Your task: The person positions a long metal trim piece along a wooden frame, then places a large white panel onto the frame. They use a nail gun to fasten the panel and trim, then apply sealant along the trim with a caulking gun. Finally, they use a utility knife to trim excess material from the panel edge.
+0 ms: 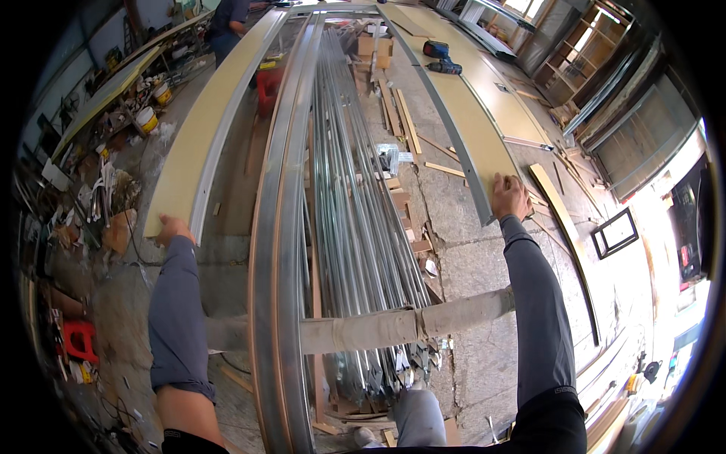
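Note:
A long frame stretches away from me, with two cream-faced side pieces edged in grey metal, joined by a crossbar (333, 9) at the far end. My left hand (175, 230) is closed around the near end of the left side piece (198, 129). On the other side, my right hand (512, 198) grips the near end of the right side piece (470, 113), its fingers curled over the outer edge. Both arms are spread wide. A blue and black cordless drill (445, 62) lies farther along on the right.
Between the side pieces run long metal channels (280, 227) and a bundle of shiny metal strips (355, 212). A wrapped crossbeam (401, 327) passes beneath the channels. Wood offcuts (404, 113) litter the floor. Another person (225, 26) stands at the far left, near a red stool (268, 89).

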`<state>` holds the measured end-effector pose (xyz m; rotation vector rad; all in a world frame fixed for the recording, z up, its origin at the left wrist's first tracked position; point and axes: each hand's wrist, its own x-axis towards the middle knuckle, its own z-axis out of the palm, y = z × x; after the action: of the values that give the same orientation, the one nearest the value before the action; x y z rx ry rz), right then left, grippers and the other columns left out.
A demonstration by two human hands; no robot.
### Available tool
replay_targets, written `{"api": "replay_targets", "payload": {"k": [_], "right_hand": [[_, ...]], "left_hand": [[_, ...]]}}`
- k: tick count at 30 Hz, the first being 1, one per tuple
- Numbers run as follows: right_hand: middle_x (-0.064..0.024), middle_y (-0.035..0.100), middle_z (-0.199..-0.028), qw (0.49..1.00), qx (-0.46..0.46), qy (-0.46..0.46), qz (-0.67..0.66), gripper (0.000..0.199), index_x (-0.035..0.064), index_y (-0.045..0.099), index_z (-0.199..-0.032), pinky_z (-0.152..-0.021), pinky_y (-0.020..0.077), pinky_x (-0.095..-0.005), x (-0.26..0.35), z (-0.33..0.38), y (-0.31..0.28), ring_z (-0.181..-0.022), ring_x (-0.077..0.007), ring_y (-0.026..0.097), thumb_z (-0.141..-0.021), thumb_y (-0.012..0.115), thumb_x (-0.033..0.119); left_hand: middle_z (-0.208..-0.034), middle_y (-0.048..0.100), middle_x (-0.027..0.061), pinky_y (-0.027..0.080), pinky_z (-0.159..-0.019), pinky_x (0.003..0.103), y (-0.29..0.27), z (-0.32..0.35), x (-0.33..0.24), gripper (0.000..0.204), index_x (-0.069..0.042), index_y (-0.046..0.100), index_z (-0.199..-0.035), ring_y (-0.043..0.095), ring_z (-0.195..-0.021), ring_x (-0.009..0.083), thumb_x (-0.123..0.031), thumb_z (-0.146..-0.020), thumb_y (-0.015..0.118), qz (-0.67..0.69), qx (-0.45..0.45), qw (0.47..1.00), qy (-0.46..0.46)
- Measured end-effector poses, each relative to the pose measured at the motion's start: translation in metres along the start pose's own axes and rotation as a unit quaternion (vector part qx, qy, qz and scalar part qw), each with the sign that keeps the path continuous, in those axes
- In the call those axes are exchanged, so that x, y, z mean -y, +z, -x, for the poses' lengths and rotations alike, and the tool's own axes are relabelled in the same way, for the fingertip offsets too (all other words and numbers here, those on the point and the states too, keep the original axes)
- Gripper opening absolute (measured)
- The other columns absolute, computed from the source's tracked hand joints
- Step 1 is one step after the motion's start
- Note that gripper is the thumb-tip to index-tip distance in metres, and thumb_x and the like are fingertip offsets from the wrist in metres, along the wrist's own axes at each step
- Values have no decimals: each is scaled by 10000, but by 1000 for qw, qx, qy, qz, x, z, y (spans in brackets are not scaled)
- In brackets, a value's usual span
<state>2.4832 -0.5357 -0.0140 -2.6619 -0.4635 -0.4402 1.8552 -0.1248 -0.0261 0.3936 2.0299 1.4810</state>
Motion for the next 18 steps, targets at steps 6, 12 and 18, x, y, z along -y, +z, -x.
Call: {"api": "replay_targets", "payload": {"k": [6,12,18], "right_hand": [[-61,573,-1481,999,11,-37,29,605,130,645,-1362,-1192,268,-480,5,1,6,-1441,-275,436,-997,495,589],[-74,497,-1548,996,26,-71,49,611,134,567,-1435,-1194,244,-538,-8,-7,14,-1484,-301,376,-1019,454,567],[-98,486,-1541,995,25,-81,59,595,115,540,-1438,-1173,264,-566,-6,-7,10,-1480,-345,370,-1029,436,534]], "left_hand": [[-1355,575,321,599,-921,526,-1,-15,1,788,92,315,-1373,665,-1148,455,-523,-981,610,-37,-14,999,18],[-1363,568,327,566,-947,589,0,-9,-1,781,76,294,-1389,642,-1176,482,-522,-983,591,-25,-1,1000,2],[-1438,525,304,511,-967,680,4,-12,2,816,38,267,-1433,591,-1251,499,-561,-974,576,-8,0,1000,-25]]}}
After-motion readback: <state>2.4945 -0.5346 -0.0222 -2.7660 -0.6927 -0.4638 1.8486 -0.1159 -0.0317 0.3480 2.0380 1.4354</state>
